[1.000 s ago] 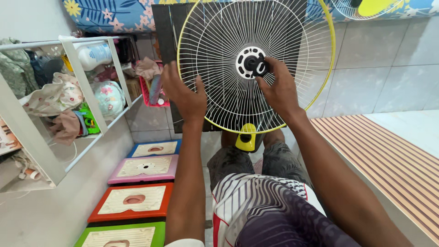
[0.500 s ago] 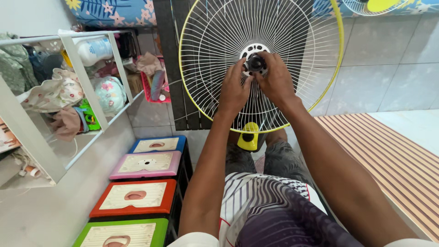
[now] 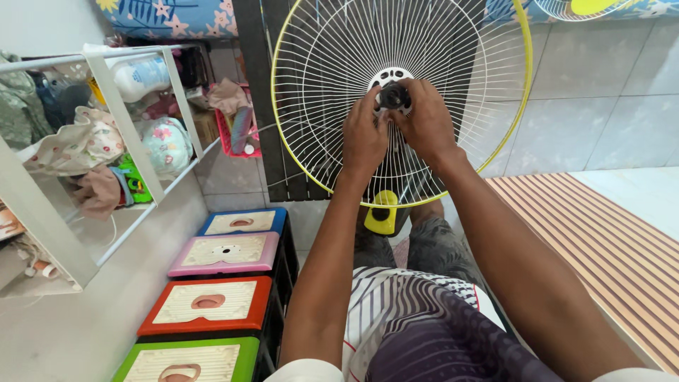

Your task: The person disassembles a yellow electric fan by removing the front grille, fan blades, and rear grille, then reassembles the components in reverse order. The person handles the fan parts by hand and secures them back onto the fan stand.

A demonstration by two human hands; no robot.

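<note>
1. Gripping the black hub (image 3: 393, 95) at the grille (image 3: 453, 56) centre: left hand (image 3: 363, 134) at 8 o'clock, right hand (image 3: 426, 122) at 4 o'clock.
2. Both grips closed on the hub.
3. Stools (image 3: 228, 252) at 8 o'clock.

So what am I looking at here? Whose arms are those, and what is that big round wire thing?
The picture comes from a camera worn on a person's head, looking down, so the two bare arms are that person's own. The big round thing is a white wire fan guard with a yellow rim, standing upright in front of them. Both hands meet at its middle: the left hand and the right hand are pinching a small black round knob at the centre. To the left sits a row of plastic stools with blue, pink, red and green tops, and a white shelf frame stuffed with cloth and toys. To the right lies a brown striped mat on the pale floor.
</note>
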